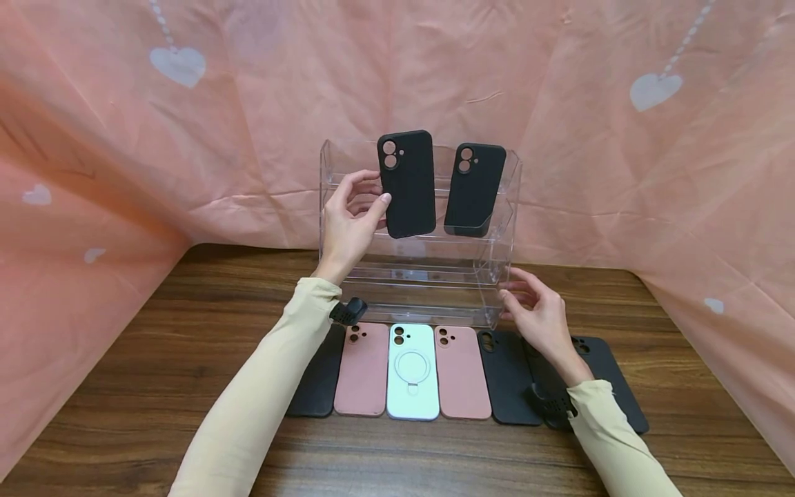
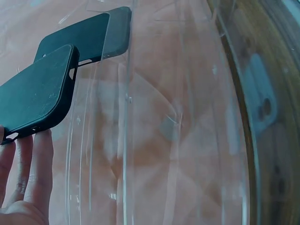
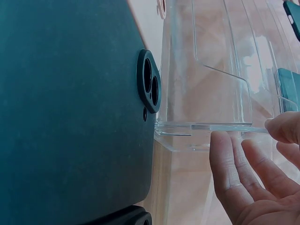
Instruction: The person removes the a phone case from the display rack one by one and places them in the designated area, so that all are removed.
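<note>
My left hand (image 1: pixel 354 217) pinches a black phone case (image 1: pixel 408 183) by its left edge, thumb in front and fingers behind. The case is upright before the top of a clear acrylic display rack (image 1: pixel 413 293). To its right, a second black phone case (image 1: pixel 475 186) leans in an upper tier, its lower end behind the clear front lip. At the rack's lower right side, my right hand (image 1: pixel 539 314) holds the edge of the side panel. In the right wrist view, the fingertips (image 3: pixel 220 140) meet that panel's outer face, with the thumb close to its edge.
Before the rack lies a row of phone cases: a pink case (image 1: pixel 362 373), a white case with a ring (image 1: pixel 413 397), another pink case (image 1: pixel 462 376) and several black ones (image 1: pixel 509 383). A pink cloth (image 1: pixel 261 103) hangs behind the wooden table (image 1: pixel 155 359).
</note>
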Demonstrator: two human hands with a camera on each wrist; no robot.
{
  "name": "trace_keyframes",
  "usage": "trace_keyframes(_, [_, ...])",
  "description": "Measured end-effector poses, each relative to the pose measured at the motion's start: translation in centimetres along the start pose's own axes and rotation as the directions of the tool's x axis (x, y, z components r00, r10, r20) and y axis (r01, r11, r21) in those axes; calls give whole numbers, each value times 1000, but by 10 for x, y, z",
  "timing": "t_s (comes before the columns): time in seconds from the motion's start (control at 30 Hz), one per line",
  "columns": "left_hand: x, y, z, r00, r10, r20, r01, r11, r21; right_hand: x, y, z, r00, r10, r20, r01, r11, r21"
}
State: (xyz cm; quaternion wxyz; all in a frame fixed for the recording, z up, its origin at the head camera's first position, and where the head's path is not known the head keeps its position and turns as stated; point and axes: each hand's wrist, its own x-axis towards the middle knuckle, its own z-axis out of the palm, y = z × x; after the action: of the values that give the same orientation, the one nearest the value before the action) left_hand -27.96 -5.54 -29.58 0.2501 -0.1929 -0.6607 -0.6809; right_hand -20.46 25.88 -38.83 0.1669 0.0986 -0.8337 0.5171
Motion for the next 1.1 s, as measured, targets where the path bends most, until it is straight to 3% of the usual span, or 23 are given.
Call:
trace_keyframes(0.47, [-26, -3, -24, 998, -22, 56, 20, 999, 36, 1, 1, 1, 1000, -4, -2, 4, 1000, -9])
trace_keyframes(1.1, [-48, -1, -48, 993, -68, 101, 59, 994, 94, 0, 1, -1, 1000, 8, -3, -8, 1000, -24])
